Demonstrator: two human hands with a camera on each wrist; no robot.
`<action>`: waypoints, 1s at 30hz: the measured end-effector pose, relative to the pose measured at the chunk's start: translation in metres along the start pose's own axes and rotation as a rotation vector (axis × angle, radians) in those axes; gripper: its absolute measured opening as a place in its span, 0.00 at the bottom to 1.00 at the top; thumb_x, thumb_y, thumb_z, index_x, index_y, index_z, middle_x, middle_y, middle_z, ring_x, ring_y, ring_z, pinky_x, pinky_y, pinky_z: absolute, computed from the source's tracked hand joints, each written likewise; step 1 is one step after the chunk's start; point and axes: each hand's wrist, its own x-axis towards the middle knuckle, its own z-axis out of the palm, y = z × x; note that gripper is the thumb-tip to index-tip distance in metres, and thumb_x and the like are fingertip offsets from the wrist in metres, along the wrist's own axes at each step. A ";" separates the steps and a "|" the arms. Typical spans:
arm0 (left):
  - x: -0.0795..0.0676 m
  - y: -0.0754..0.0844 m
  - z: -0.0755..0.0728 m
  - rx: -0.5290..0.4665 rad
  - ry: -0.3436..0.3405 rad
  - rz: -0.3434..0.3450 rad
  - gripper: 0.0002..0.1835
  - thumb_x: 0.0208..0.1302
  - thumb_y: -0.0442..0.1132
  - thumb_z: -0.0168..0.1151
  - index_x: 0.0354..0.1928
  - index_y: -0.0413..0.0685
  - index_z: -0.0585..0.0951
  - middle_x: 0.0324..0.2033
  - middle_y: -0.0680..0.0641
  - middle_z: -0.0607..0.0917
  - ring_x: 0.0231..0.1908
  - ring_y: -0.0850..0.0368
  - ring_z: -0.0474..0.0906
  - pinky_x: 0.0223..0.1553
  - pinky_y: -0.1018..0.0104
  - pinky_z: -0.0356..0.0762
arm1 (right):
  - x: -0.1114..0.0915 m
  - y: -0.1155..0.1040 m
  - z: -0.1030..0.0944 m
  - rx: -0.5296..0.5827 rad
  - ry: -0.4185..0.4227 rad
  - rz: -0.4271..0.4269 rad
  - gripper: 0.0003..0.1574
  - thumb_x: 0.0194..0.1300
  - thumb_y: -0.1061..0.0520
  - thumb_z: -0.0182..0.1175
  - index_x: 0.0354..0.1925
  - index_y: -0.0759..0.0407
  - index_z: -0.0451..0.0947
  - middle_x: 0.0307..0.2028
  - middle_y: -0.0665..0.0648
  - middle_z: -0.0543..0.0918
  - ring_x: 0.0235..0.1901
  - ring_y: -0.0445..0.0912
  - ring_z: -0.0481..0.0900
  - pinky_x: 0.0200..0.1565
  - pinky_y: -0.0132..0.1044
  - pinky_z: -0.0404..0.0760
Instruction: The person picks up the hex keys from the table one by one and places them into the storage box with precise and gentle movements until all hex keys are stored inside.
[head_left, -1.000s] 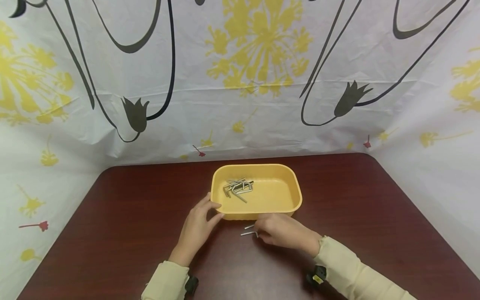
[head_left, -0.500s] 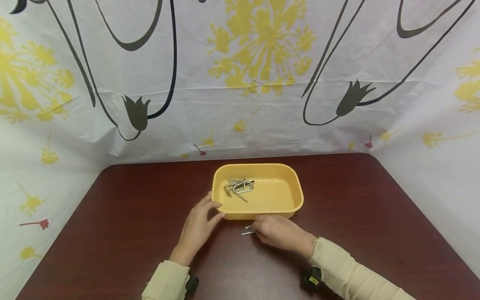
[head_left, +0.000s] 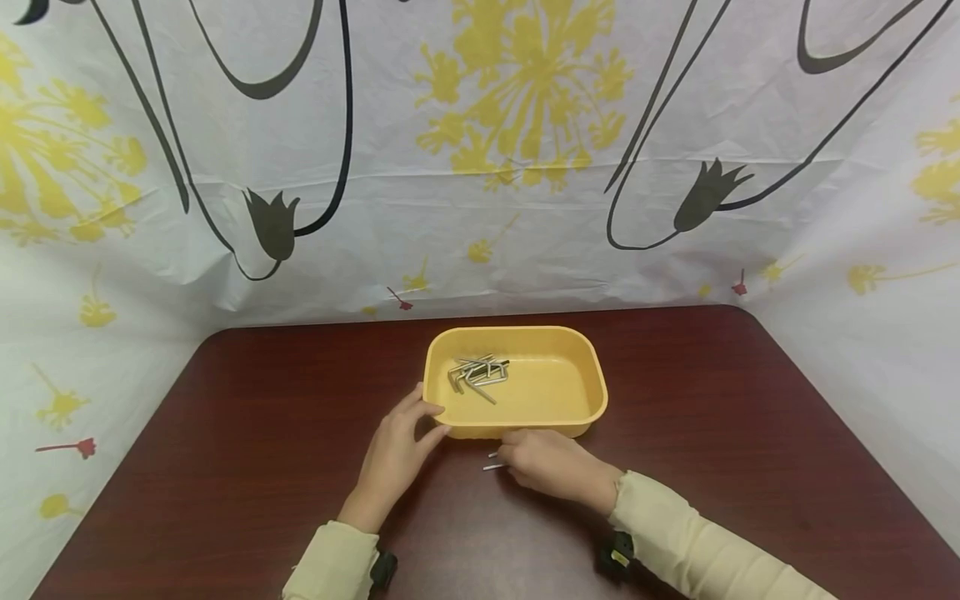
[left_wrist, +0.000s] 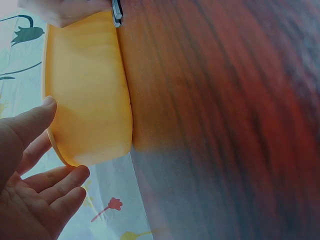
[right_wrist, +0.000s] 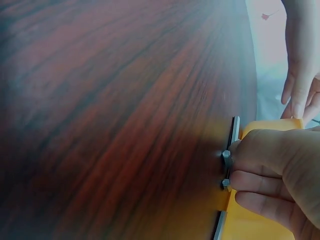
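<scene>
A yellow plastic bin (head_left: 551, 393) stands on the table with several L-shaped hex keys (head_left: 478, 372) piled in its left part. My left hand (head_left: 396, 454) holds the bin's front left corner, thumb and fingers spread around the rim in the left wrist view. In front of the bin, my right hand (head_left: 558, 468) pinches at metal hex keys (right_wrist: 226, 156) lying along the bin's front wall. Two key ends (head_left: 493, 467) poke out left of the fingers in the head view. Another key (right_wrist: 219, 225) shows below the fingers in the right wrist view; the palm hides part of the keys.
The dark red-brown wooden table (head_left: 247, 492) runs back to a white cloth (head_left: 360, 250) with yellow flowers and dark stems, which also hangs along both sides. Black cameras (head_left: 617, 557) are strapped at both wrists.
My right hand has shifted slightly left over the hex keys in front of the bin, covering more of them. The left hand stays at the bin's corner; the keys inside look unchanged.
</scene>
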 end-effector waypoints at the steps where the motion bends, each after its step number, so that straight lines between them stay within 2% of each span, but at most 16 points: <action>1: 0.000 0.000 0.000 0.000 -0.001 0.000 0.13 0.51 0.38 0.71 0.40 0.45 0.83 0.59 0.38 0.72 0.59 0.45 0.69 0.54 0.52 0.71 | 0.000 0.000 0.000 -0.013 0.000 0.000 0.05 0.50 0.62 0.64 0.27 0.52 0.80 0.25 0.46 0.74 0.23 0.37 0.72 0.24 0.27 0.73; 12: 0.000 0.000 0.000 0.003 0.007 0.011 0.13 0.51 0.37 0.71 0.40 0.45 0.84 0.59 0.37 0.73 0.58 0.44 0.70 0.52 0.52 0.72 | 0.007 -0.004 0.005 -0.159 0.024 -0.033 0.09 0.52 0.64 0.62 0.22 0.52 0.76 0.22 0.47 0.75 0.21 0.39 0.73 0.19 0.29 0.72; 30: 0.000 -0.002 0.001 0.002 0.015 0.023 0.13 0.51 0.39 0.71 0.40 0.46 0.84 0.59 0.38 0.72 0.58 0.46 0.70 0.52 0.53 0.73 | 0.006 -0.001 0.006 -0.161 0.044 -0.069 0.08 0.52 0.64 0.61 0.21 0.54 0.73 0.21 0.48 0.73 0.21 0.40 0.72 0.19 0.29 0.71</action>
